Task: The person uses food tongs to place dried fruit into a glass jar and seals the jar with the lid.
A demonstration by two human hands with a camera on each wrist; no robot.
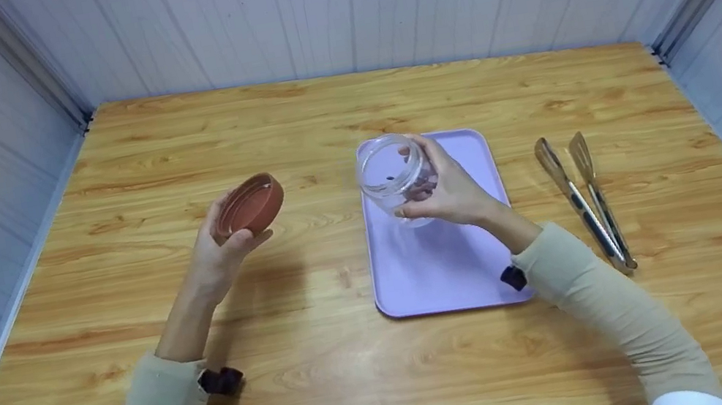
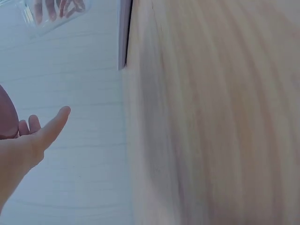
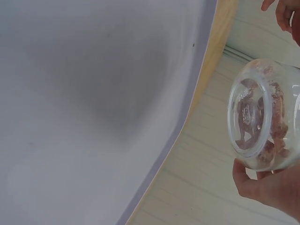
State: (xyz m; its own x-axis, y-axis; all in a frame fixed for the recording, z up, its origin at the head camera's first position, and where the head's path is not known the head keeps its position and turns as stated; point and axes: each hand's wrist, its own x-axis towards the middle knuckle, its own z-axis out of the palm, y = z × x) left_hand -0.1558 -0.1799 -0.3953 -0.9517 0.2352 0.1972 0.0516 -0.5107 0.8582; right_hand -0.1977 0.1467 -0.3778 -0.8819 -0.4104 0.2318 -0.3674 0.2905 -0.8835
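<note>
My left hand [image 1: 218, 250] holds a reddish-brown round lid [image 1: 252, 208] above the table, its hollow underside showing in the head view. In the left wrist view only part of the lid [image 2: 6, 115] shows beside the hand. My right hand [image 1: 454, 192] grips a clear jar [image 1: 379, 184] around its side, raised over a light purple tray [image 1: 449, 283]. The jar is tilted, its uncovered mouth toward the left hand. Several reddish-brown pieces [image 3: 279, 119] lie inside the jar, seen through its wall and base in the right wrist view.
Metal tongs [image 1: 578, 200] with dark grips lie spread to the right of the tray. The wood-grain table [image 1: 336, 400] is bounded by pale panel walls [image 1: 312, 10] at the back and both sides.
</note>
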